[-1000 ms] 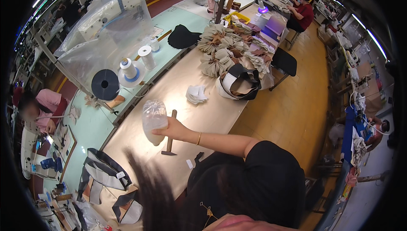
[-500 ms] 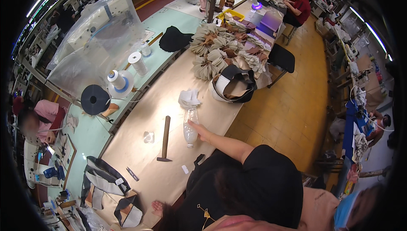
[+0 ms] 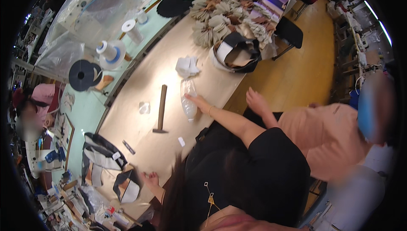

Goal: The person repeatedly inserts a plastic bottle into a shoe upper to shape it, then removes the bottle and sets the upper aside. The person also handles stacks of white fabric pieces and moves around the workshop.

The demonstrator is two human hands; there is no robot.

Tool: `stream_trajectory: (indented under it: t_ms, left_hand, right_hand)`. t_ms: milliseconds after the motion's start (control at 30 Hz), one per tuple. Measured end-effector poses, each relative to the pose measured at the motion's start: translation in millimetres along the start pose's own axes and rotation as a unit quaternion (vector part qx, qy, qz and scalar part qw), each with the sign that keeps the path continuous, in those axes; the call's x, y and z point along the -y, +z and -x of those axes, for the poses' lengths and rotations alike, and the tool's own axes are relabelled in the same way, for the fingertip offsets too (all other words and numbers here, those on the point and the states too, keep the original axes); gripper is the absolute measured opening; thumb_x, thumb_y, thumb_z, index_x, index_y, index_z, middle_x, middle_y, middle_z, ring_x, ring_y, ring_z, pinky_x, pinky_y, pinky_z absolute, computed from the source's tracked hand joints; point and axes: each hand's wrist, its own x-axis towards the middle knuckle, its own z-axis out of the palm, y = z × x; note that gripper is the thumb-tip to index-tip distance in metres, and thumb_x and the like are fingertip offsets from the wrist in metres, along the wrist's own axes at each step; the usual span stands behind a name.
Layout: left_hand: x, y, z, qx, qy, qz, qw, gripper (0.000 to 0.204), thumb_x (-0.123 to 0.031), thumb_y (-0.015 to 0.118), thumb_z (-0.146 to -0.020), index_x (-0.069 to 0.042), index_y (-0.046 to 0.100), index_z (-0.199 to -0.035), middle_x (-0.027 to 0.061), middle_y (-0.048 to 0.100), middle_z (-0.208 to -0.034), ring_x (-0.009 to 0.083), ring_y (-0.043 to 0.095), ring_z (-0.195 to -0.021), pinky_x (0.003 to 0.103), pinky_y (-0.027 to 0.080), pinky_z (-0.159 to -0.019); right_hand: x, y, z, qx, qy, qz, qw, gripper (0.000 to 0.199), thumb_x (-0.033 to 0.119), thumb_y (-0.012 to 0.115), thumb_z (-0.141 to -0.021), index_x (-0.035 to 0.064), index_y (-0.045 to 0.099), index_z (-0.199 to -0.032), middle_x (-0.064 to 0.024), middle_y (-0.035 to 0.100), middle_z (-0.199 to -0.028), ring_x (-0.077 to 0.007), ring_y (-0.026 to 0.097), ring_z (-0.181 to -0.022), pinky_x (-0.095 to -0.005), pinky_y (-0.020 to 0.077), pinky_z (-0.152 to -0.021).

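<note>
My right hand (image 3: pixel 198 103) reaches out from a black sleeve and lies on a clear plastic bag (image 3: pixel 188 97), which is flat on the tan worktable (image 3: pixel 140 82). A wooden-handled hammer (image 3: pixel 161 108) lies just left of the bag. My left hand (image 3: pixel 149 179) rests with curled fingers at the table's near edge, beside black-and-white bag pieces (image 3: pixel 104 157). It is blurred, so its grip is unclear.
A person in a peach top stands at my right, one hand (image 3: pixel 257 101) at the table edge. Farther along lie crumpled white paper (image 3: pixel 187 66), a black-and-white bag (image 3: pixel 237 55) and a pile of beige pieces (image 3: pixel 224 19). Thread spools (image 3: pixel 111 53) and a black disc (image 3: pixel 82 75) stand left.
My right hand carried the plastic bag from left of the hammer to its right and laid it on the table. The person in the peach top came into view at the right.
</note>
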Motion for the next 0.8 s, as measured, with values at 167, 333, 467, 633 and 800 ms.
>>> stream_trajectory:
  t_ms: [167,333,467,633,800]
  left_hand:
    - [-28,0,14,0.088,-0.101,-0.083,0.987,0.061,-0.050,0.066,-0.075,-0.025,0.032,-0.120,0.0116,0.030,-0.111,0.0305,0.039,-0.105,0.056,0.032,-0.092]
    - [-49,-3,1,0.122,-0.182,-0.133,0.967,0.057,-0.050,0.060,-0.080,-0.022,0.030,-0.119,0.0222,0.028,-0.122,0.0390,0.038,-0.111,0.059,0.032,-0.093]
    - [-68,-6,-12,0.204,-0.268,-0.144,0.930,0.055,-0.050,0.057,-0.082,-0.020,0.030,-0.120,0.0228,0.035,-0.115,0.0439,0.045,-0.104,0.062,0.036,-0.088]
    - [-46,-1,-30,0.043,-0.237,-0.192,0.951,0.069,-0.042,0.072,-0.073,-0.020,0.031,-0.123,0.0135,0.037,-0.091,0.0315,0.045,-0.072,0.050,0.044,-0.067]
    - [-20,14,-29,-0.015,-0.074,-0.432,0.899,0.072,-0.047,0.073,-0.068,-0.007,0.034,-0.115,0.0091,0.039,-0.074,0.0248,0.046,-0.062,0.042,0.045,-0.056]
  right_hand:
    - [-13,22,34,-0.023,-0.003,-0.050,0.998,0.051,0.045,0.062,-0.081,-0.0004,0.059,-0.105,-0.0066,0.062,-0.096,-0.0144,0.058,-0.086,-0.0277,0.0453,-0.077]
    - [-46,56,53,-0.062,-0.036,-0.033,0.997,0.052,0.044,0.061,-0.082,-0.0013,0.057,-0.108,-0.0069,0.061,-0.097,-0.0151,0.057,-0.088,-0.0275,0.0444,-0.079]
    - [-64,47,45,-0.109,-0.042,-0.053,0.992,0.054,0.042,0.061,-0.082,-0.0026,0.055,-0.112,-0.0058,0.059,-0.098,-0.0148,0.054,-0.090,-0.0276,0.0427,-0.082]
    - [-80,38,34,0.000,-0.020,-0.174,0.984,0.045,0.036,0.051,-0.090,0.0080,0.045,-0.124,-0.0081,0.053,-0.115,-0.0214,0.051,-0.108,-0.0407,0.0416,-0.094]
    - [-84,45,36,0.012,0.002,-0.067,0.998,0.055,0.040,0.056,-0.086,0.0032,0.041,-0.125,-0.0093,0.051,-0.116,-0.0228,0.050,-0.108,-0.0392,0.0415,-0.094]
